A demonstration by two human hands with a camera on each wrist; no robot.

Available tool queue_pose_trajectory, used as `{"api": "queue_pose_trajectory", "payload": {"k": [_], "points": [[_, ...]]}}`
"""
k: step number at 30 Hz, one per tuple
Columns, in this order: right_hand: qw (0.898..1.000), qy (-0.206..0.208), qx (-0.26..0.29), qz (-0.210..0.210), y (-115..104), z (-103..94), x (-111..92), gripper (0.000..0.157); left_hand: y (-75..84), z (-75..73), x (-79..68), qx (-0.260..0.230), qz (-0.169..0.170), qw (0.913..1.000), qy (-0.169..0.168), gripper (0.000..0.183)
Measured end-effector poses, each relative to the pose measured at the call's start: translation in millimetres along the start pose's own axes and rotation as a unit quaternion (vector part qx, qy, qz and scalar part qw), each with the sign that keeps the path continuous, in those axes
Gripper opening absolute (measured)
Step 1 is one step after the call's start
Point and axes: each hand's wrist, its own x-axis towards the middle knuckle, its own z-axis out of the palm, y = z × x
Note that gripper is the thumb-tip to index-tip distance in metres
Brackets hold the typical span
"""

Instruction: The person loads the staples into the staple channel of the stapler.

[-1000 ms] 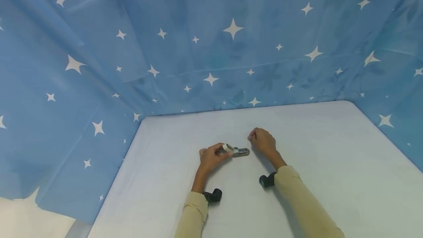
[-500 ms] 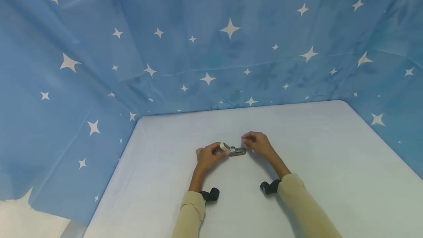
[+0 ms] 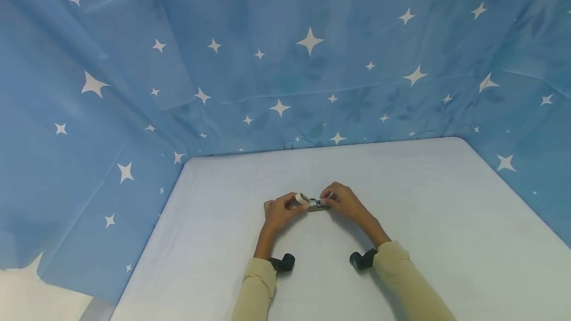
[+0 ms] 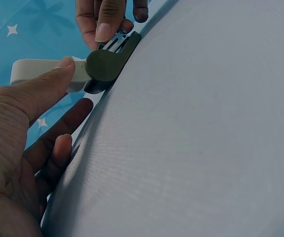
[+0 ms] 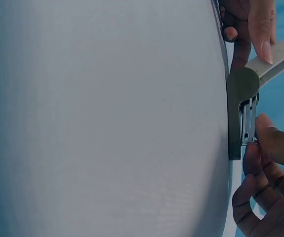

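Note:
A small stapler lies on the white table, its cream cover point(image 4: 28, 70) tipped up and back from the olive-green base point(image 5: 234, 118). Its metal staple channel point(image 5: 249, 121) is exposed. My left hand point(image 3: 280, 212) holds the cover end, thumb on the cream side near the round hinge point(image 4: 103, 64). At the other end, my right hand point(image 3: 347, 204) has its thumb and forefinger pinched at the tip of the metal channel. Those fingertips partly hide the channel's end, and whether they also hold a staple strip I cannot tell.
The white table point(image 3: 214, 241) extends around both hands, its rounded far edge against a blue star-print curtain point(image 3: 250, 78). Black wrist cameras sit on both forearms, the left camera point(image 3: 285, 262) and the right camera point(image 3: 360, 260) facing inward.
My right hand has come down and left from beside the stapler onto its metal channel, and its fingertips have closed there. The left hand keeps its hold on the cover.

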Motion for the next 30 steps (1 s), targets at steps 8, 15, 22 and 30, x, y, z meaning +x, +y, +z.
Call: {"api": "queue_pose_trajectory", "payload": {"k": [8,15,22,30], "points": [[1.000,-0.003,-0.013,0.007,-4.2,2.3,-1.9,0.008,-0.9,1.0,0.0,0.006,-0.005,1.0000,-0.002,0.030],[1.000,0.000,-0.023,0.006,-5.0,3.4,-2.9,0.010,-1.2,1.3,1.6,0.007,-0.007,1.0000,-0.003,0.030],[1.000,0.002,-0.027,0.013,-6.9,3.6,-3.1,0.008,-1.1,1.3,0.7,0.000,-0.006,1.0000,-0.001,0.030],[0.999,-0.010,-0.007,0.033,-6.9,3.6,-1.5,0.006,-2.7,2.0,0.8,0.005,-0.002,1.0000,0.001,0.030]]}}
